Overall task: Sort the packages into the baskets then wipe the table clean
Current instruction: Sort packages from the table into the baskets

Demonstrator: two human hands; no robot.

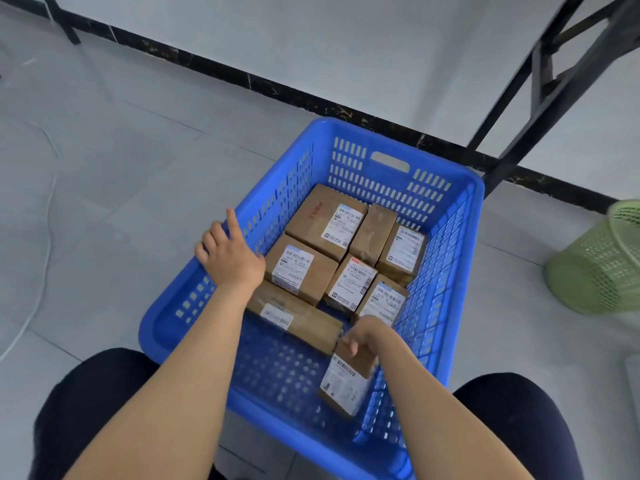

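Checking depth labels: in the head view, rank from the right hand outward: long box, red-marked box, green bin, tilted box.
1. Tilted box, gripped by the right hand.
2. Long box, just left.
3. Red-marked box, far in blue basket.
4. Green bin, floor, right.

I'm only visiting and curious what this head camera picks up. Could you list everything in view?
Blue basket: one, blue plastic, on the floor in front of the person.
Packages: eight, brown cardboard with white labels, all inside the blue basket.
Near package: one of the eight, tilted against the basket's near right wall.
Green bin: one, green mesh, on the floor at right.
Table frame: one, black metal, upper right.
Cable: one, white, on the floor at left.
Floor: grey tiles.
Left hand: on the basket's left rim.
Right hand: inside the basket, fingers holding the near package.
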